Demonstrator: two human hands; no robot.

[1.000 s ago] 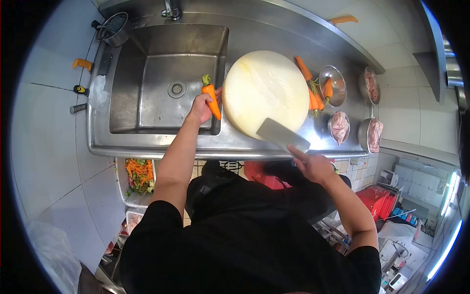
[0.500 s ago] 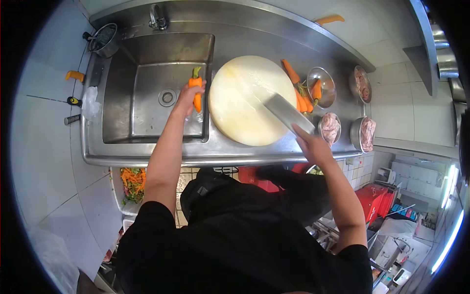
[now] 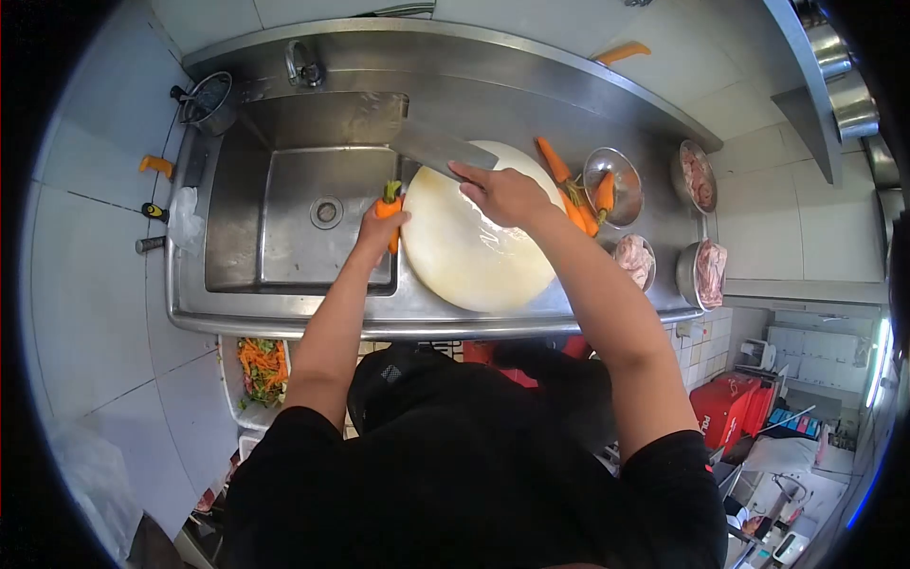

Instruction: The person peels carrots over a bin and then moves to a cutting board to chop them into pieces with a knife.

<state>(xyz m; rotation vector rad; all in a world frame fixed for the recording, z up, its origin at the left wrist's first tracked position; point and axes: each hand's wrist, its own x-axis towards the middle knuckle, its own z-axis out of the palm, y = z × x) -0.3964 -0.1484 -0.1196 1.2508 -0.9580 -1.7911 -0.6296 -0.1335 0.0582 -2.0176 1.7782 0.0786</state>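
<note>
My left hand (image 3: pixel 377 233) is closed around a carrot (image 3: pixel 389 205) with a short green top, at the boundary between the sink and the round cutting board (image 3: pixel 464 256). In my right hand (image 3: pixel 507 197) is a cleaver (image 3: pixel 438 148), its wide blade pointing left over the board's far left edge and the sink's corner. Wet streaks shine on the board. To the board's right lie several loose carrots (image 3: pixel 553 159), and one more rests in a metal bowl (image 3: pixel 626 204).
A steel sink (image 3: pixel 294 204) with a tap (image 3: pixel 305 66) is on the left. Bowls of raw meat (image 3: pixel 700 180) stand at the right end of the counter. Below the counter, a bin (image 3: pixel 230 379) holds orange and green peelings. An orange-handled tool (image 3: pixel 624 52) is behind the rear ledge.
My right hand has swung the cleaver leftward and away from me, from the board's near right side to its far left edge. My left hand still grips the carrot, slightly nearer the board.
</note>
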